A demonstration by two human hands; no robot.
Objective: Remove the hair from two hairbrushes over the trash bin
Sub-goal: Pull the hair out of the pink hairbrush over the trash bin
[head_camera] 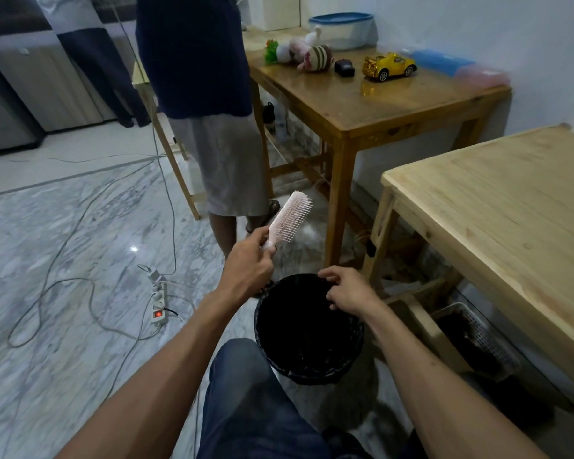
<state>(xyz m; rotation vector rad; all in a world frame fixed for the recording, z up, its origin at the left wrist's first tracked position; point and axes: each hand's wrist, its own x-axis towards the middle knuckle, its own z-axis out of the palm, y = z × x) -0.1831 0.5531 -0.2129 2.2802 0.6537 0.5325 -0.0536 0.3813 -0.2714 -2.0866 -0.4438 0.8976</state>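
My left hand point(251, 260) grips the handle of a pale pink hairbrush point(289, 216), held upright and tilted right, bristles facing right, just beyond the far-left rim of the bin. No hair is visible in its bristles. A black round trash bin point(307, 329) stands on the floor in front of my knees. My right hand point(347, 289) hovers over the bin's far-right rim, fingers loosely curled and apart; I cannot make out anything between them. A second hairbrush is not in view.
A person stands just behind the bin by a wooden table point(371, 104) holding toys, a yellow car point(388, 66) and a blue-lidded tub point(342, 29). A light wooden table point(497, 207) is at right, a white basket point(478, 339) under it. A power strip point(159, 304) and cables lie left.
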